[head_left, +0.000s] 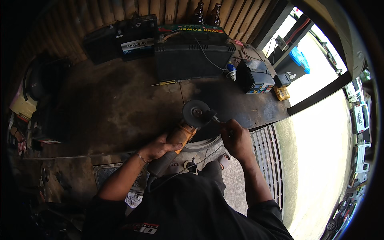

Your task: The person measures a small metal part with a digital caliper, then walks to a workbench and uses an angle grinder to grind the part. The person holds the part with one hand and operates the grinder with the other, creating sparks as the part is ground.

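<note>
- At near edge of bench (104,116): grinder (184,135), orange and black; disc (191,115) round, dark.
- Left hand (159,149): fingers wrapped around grinder.
- Right hand (237,140): fingers curled around small metal rod (216,119).

Lettering marks the long battery (194,60), smaller battery (137,40) and shirt (180,208).

Single head view, taken from the left of two fisheye cameras worn side by side on the person's head. It faces steeply down over the black shirt (176,204) at the lower edge onto the tabletop (100,108), reaching the slatted wall (236,20) at the top. The left hand (160,149) and right hand (237,140) appear near, around mid-frame. Straight edges bow toward the dark rim.
</note>
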`<state>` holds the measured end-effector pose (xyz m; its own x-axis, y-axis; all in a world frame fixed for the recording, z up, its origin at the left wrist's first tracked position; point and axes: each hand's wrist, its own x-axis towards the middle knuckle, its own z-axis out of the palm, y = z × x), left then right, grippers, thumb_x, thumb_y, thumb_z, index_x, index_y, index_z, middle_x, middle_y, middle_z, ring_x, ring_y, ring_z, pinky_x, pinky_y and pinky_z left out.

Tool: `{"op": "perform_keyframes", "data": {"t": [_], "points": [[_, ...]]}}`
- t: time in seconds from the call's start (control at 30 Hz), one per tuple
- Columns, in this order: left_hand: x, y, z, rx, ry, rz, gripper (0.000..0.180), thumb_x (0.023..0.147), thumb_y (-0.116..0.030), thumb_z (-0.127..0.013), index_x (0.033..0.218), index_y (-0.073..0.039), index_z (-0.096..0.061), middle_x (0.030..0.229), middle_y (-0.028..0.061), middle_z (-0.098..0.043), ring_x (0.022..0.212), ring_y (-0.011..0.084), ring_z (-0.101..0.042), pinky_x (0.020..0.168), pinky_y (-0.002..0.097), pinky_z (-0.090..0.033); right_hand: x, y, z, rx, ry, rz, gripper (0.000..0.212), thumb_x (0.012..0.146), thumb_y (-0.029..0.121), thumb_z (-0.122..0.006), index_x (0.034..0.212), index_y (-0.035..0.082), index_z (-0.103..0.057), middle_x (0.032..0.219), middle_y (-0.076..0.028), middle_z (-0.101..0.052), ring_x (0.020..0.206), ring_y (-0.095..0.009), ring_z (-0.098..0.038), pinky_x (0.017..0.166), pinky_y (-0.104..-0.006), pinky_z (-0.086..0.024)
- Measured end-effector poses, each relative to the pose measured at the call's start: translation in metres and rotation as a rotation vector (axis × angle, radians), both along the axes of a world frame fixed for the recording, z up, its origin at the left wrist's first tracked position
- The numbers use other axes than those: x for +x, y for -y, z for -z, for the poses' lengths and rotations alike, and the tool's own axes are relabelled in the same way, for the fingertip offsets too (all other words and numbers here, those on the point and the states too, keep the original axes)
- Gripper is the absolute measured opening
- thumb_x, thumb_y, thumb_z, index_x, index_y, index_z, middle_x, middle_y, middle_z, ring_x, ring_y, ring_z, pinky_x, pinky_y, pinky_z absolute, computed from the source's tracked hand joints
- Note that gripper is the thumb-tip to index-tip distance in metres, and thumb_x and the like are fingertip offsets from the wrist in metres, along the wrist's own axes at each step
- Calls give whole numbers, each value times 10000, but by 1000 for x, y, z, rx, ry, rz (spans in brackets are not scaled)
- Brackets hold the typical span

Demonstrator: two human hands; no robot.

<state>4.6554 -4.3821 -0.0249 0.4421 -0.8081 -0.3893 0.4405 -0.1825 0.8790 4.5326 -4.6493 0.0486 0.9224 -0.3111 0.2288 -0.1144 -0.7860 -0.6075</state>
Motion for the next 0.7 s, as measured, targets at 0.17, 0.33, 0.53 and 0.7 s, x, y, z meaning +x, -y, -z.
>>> {"op": "perform_keyframes", "data": {"t": [0.17, 0.33, 0.53, 0.7], "points": [[0, 0, 0, 0, -41, -13, 552, 920, -197, -772, 1373, 1, -526, 1220, 60, -647, 1119, 135, -605, 996, 311, -479, -1, 1, -5, 51, -38, -10, 92, 921, 122, -651, 993, 65, -659, 879, -188, -711, 792, -404, -699, 673, -457, -548], [0, -1, -2, 14, -43, -13, 548, 918, -197, -773, 1370, -3, -530, 1216, 59, -649, 1125, 134, -604, 999, 313, -478, 0, -1, -7, 57, -52, -3, 88, 918, 115, -654, 987, 61, -658, 879, -187, -714, 796, -402, -704, 680, -453, -554], [0, 0, 0, 28, -48, -20, 559, 921, -211, -773, 1374, -2, -523, 1222, 65, -646, 1114, 141, -609, 986, 316, -488, 0, 1, -7, 45, -55, -12, 92, 913, 114, -661, 989, 62, -658, 878, -186, -717, 794, -397, -709, 681, -452, -559], [0, 0, -1, 14, -26, -14, 574, 931, -222, -761, 1395, -4, -502, 1231, 74, -636, 1103, 147, -611, 969, 317, -500, 0, 1, -8, 53, -58, -12, 92, 914, 108, -657, 994, 62, -660, 879, -189, -715, 801, -399, -708, 684, -453, -556]]}}
